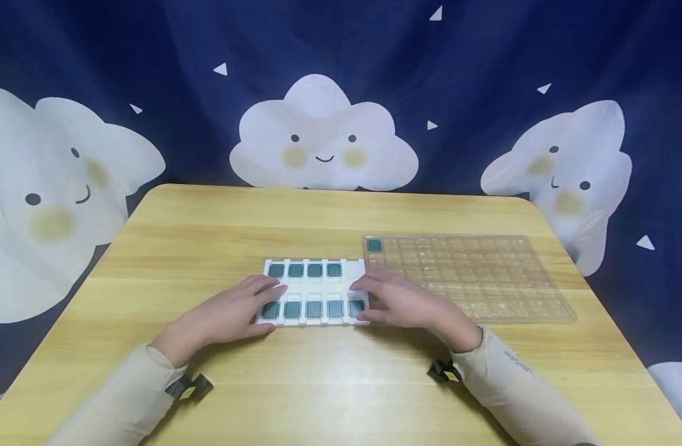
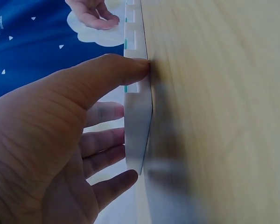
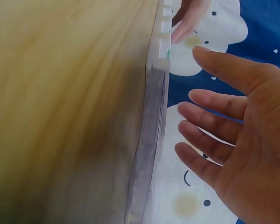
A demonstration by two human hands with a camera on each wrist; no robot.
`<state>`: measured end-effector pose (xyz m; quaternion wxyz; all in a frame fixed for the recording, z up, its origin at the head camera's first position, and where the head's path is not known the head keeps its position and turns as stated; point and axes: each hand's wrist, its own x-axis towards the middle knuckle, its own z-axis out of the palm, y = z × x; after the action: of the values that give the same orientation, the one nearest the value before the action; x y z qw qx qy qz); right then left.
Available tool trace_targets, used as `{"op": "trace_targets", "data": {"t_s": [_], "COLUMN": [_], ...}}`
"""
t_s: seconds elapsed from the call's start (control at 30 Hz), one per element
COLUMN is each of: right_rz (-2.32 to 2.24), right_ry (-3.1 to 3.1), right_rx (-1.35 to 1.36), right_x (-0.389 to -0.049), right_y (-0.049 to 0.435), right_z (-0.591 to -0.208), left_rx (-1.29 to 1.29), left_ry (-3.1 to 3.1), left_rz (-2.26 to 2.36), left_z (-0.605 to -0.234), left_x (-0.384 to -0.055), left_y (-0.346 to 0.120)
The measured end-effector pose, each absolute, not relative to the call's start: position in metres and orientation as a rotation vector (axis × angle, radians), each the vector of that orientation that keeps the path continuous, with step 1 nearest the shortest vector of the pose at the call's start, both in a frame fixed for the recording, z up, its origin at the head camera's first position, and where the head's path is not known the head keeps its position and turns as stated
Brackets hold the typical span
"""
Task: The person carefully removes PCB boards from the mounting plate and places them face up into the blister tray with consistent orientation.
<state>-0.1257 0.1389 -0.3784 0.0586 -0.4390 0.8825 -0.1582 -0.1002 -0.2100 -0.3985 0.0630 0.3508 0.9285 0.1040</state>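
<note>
A white tray (image 1: 313, 288) lies on the table with two rows of small square green chips (image 1: 314, 309). The slot at the right end of its far row shows bare white. My left hand (image 1: 229, 310) holds the tray's left end, its thumb (image 2: 130, 70) against the near side wall and its fingers over the end. Over the right end hovers my right hand (image 1: 402, 300), fingers apart and slightly bent, with nothing between them. In the right wrist view, the right fingertips (image 3: 186, 109) stand clear above the tray's level.
To the right lies a clear plastic tray (image 1: 463, 272) with many compartments, its left edge against the white tray. One green chip (image 1: 374, 245) sits in its far left compartment. Both lie on a wooden table (image 1: 329, 384), with a blue cloud-print curtain (image 1: 374, 37) behind.
</note>
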Motion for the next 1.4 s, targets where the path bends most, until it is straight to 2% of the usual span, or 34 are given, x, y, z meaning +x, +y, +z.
{"op": "trace_targets", "data": {"t_s": [0.6,1.4], "right_rz": [-0.384,-0.236], "right_ry": [2.646,2.732], "right_rx": [-1.319,-1.469], "right_x": [-0.118,-0.119], "right_y": [0.131,0.125], "right_z": [-0.390,-0.389], "left_rx": [1.019,1.051], "left_ry": [2.800,2.818], "left_rz": [0.332,0.345], "left_z": [-0.404,-0.402], "left_x": [-0.093,-0.097], "left_y": [-0.210,-0.208]}}
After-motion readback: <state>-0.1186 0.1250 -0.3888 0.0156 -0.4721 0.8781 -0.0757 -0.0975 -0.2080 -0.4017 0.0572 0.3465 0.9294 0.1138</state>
